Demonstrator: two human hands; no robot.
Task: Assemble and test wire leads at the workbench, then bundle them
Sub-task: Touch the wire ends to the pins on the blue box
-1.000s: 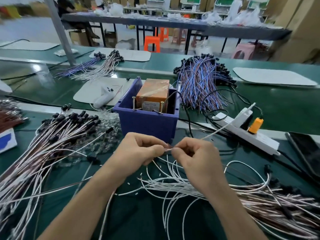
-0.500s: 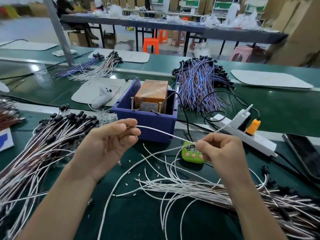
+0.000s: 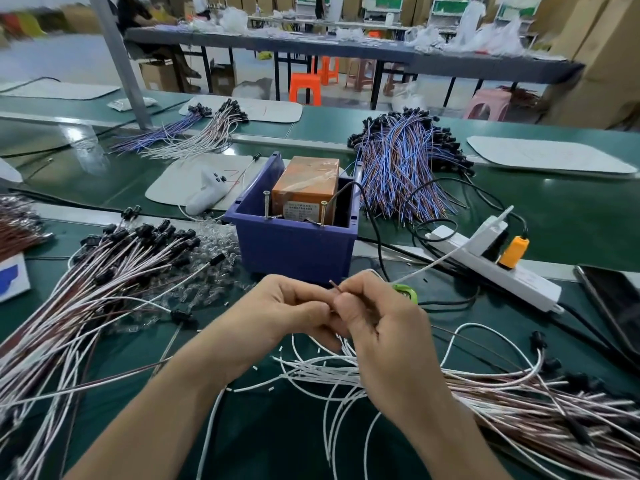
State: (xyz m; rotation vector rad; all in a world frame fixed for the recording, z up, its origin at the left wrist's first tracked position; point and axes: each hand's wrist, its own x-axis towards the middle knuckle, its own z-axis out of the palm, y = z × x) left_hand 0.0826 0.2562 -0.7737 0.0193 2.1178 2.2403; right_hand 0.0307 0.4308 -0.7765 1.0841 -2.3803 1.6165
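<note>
- A thin brown wire is pinched between the fingertips of both hands. Its short free end sticks up out of the pinch, tilted toward 11 o'clock.
- The wire is held just above the green worktop, close in front of the blue bin.
- The left hand and the right hand are set together with fingers curled and fingertips meeting on the wire.
- At 6 o'clock from the hands, loose white leads are spread on the worktop, partly under the right wrist.
- At 1 o'clock, just beside the right hand, a small green device is seen, mostly hidden by the knuckles.
- At 12 o'clock the blue bin is found, with an orange box standing inside it and two upright screws at its near wall.
- At 9 o'clock a large heap of white-and-brown leads with black caps is fanned out. Clear small parts are piled between that heap and the bin.
- At 4 o'clock a second heap of brown-and-white leads is laid.
- At 2 o'clock a white power strip is seen, with an orange plug in it. A dark phone lies beyond it at 3 o'clock.
- Behind the bin, at 1 o'clock, a bundle of blue-and-brown leads is heaped.
</note>
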